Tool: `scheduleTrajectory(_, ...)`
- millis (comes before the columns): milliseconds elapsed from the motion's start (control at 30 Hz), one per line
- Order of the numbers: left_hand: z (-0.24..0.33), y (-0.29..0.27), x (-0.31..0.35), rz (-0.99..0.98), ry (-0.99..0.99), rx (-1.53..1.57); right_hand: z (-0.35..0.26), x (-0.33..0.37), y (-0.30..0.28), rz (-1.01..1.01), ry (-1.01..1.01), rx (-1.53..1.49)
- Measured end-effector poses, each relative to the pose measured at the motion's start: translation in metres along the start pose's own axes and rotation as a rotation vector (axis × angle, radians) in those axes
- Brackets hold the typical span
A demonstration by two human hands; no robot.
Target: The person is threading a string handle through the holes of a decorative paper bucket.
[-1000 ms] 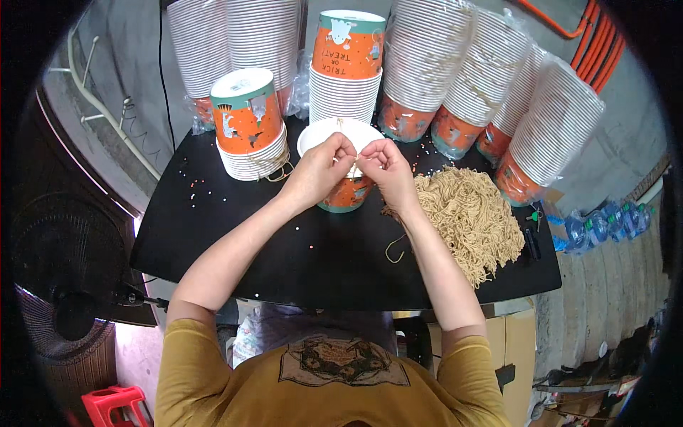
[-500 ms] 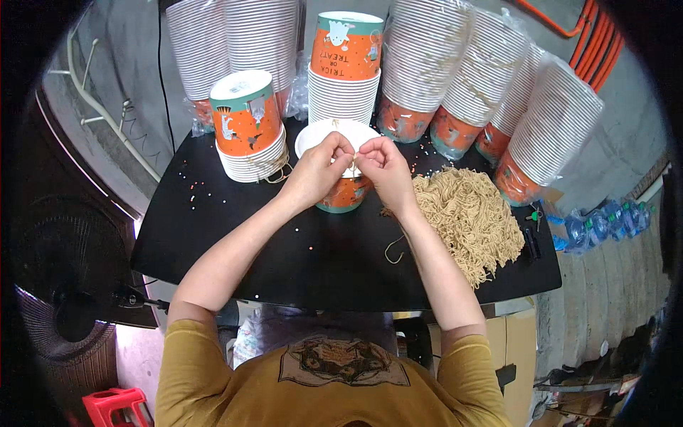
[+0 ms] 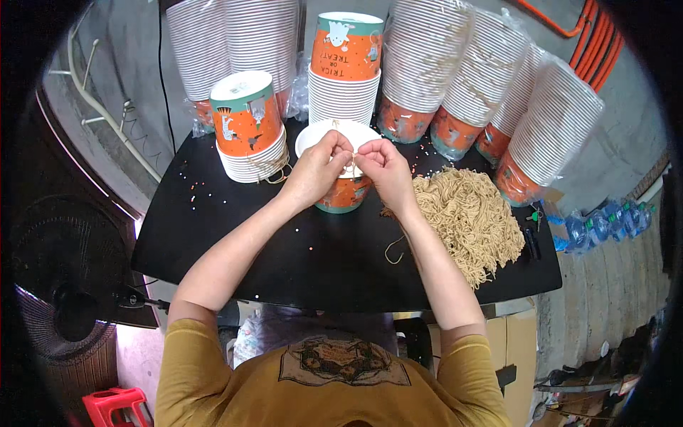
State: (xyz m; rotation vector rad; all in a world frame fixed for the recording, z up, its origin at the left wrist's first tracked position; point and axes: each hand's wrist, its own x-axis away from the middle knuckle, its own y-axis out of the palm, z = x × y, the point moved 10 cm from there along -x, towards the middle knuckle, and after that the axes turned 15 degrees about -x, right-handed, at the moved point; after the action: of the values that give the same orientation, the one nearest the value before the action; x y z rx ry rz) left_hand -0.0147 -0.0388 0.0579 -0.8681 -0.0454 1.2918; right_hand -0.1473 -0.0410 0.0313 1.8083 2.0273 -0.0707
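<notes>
An orange and teal paper bucket (image 3: 343,193) stands upright on the black table (image 3: 284,249), its white inside showing. Both hands are over its rim. My left hand (image 3: 319,169) pinches a thin tan string at the rim. My right hand (image 3: 383,167) pinches the same string (image 3: 351,151) just to the right. A heap of tan string pieces (image 3: 466,217) lies right of the bucket, beside my right forearm. One loose string (image 3: 393,249) lies on the table near that forearm.
A short stack of upturned buckets (image 3: 247,128) stands left of the hands, another stack (image 3: 346,71) behind. Tall wrapped stacks (image 3: 455,78) lean along the table's back and right. A fan (image 3: 64,299) stands at lower left, a red stool (image 3: 114,409) below, bottles (image 3: 605,220) at right.
Both hands stay over the bucket's rim; the fingers have shifted slightly on the string. Nothing else has moved.
</notes>
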Motion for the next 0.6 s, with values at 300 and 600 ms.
scheduleTrajectory(300,-0.0022,0.0002,-0.0006,0.011,0.020,-0.021,0.0024,-0.0035,-0.0006,-0.017,0.004,-0.019)
scheduleTrajectory(600,-0.0044,0.0019,-0.0014,-0.007,-0.040,0.067,0.0023,-0.0033,0.0005,-0.040,0.008,-0.037)
